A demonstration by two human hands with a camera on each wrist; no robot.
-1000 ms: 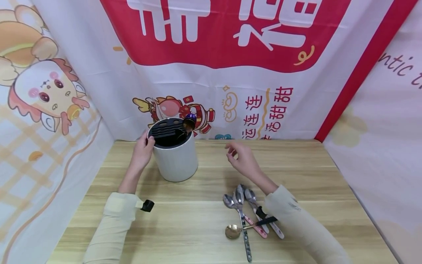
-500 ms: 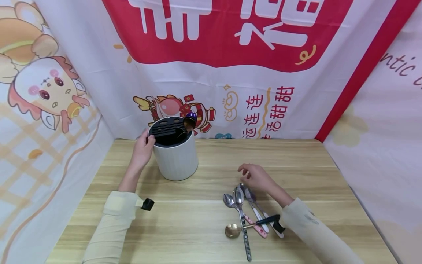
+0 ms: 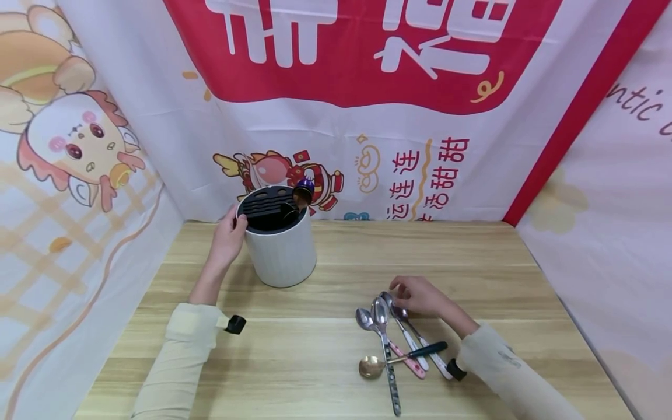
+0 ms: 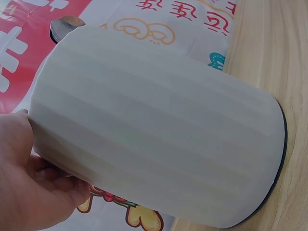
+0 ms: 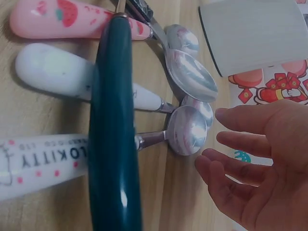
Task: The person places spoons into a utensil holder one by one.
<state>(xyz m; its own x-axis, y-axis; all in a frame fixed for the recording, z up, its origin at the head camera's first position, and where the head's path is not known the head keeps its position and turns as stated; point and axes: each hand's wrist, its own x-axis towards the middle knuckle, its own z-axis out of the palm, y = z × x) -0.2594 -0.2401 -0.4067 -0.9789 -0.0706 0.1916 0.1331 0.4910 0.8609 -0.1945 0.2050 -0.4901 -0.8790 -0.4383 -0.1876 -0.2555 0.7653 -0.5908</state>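
My left hand (image 3: 228, 236) grips the upper left side of a white ribbed utensil holder (image 3: 283, 256), thumb at its rim. A spoon (image 3: 303, 194) with a dark, shiny bowl sticks up from its black slotted top. In the left wrist view the hand (image 4: 38, 183) curls against the holder's wall. My right hand (image 3: 422, 297) hovers at the bowls of the spoons, its fingers loosely bent with nothing between them. Nearest its fingertips in the right wrist view is the bowl of a spoon (image 5: 187, 130) with a white lettered handle.
Beside it lie a white-handled spoon (image 5: 53, 70), a pink-handled spoon (image 5: 57, 19) and a spoon with a dark patterned handle (image 3: 391, 379). Across them rests a gold spoon (image 3: 371, 367) with a dark green handle. Printed cloth (image 3: 336, 128) hangs behind the wooden table (image 3: 294, 361).
My right hand has moved right and down toward me, from beside the holder to the spoon bowls. The left hand and the holder have stayed in place.
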